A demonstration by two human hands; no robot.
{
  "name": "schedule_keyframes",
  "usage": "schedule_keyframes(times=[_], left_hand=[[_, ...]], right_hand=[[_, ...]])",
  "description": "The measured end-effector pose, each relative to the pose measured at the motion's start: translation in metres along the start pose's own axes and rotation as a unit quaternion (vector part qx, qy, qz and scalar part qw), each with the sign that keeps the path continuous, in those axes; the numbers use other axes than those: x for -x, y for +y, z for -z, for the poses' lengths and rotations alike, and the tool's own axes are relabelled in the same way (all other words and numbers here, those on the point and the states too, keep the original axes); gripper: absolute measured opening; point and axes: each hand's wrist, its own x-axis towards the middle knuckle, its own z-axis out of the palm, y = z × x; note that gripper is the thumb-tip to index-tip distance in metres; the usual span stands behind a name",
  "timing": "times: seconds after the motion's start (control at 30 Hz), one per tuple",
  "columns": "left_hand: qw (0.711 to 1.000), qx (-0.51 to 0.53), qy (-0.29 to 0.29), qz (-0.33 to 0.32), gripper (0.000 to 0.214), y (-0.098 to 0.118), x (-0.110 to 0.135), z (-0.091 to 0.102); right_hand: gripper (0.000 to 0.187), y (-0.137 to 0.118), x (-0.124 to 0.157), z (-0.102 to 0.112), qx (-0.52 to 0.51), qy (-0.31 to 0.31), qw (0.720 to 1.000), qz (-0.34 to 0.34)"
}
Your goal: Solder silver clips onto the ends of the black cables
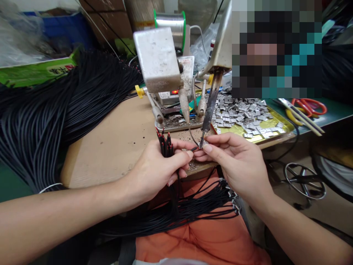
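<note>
On the head feed, my left hand (157, 171) is closed around a bundle of black wires (166, 145) with red tips standing up above the fingers. Those fingers are together, clamped on the bundle, and its lower strands run down past the palm. My right hand (234, 163) is just beside it, with the thumb and index finger (209, 139) pinched together on a small metal terminal (202, 144) at the end of a thin black wire. The 2 hands nearly meet over the front edge of a wooden workbench (96, 158).

A soldering iron (211, 103) comes down from a pale metal housing (219, 44), its tip right at the pinch. I cannot tell whether it touches the terminal. Behind it stand a scuffed white metal box (157, 60) on a stand and a spool of solder wire (169, 29).

To the right, loose metal terminals (242, 114) are heaped on a gold tray (275, 129), with red-handled scissors (309, 106) beyond. A huge sheaf of black cable (41, 121) lies across the bench on the left, and more wires with metal ends (228, 195) drape over an orange apron (193, 235). A blurred patch hides the upper right.
</note>
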Motion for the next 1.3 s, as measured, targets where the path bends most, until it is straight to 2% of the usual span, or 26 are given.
schedule_keyframes(times=[0.53, 1.3], left_hand=[[1.0, -0.003, -0.005, -0.002, 0.019, 0.0008, 0.0007, -0.0001], [1.0, -0.023, -0.001, 0.006, 0.02, 0.003, 0.0003, -0.001]], right_hand=[[0.013, 0.0035, -0.0011, 0.0014, -0.032, -0.015, 0.999, 0.023], [0.016, 0.0032, 0.0012, 0.0025, -0.01, -0.009, 1.0, 0.018]])
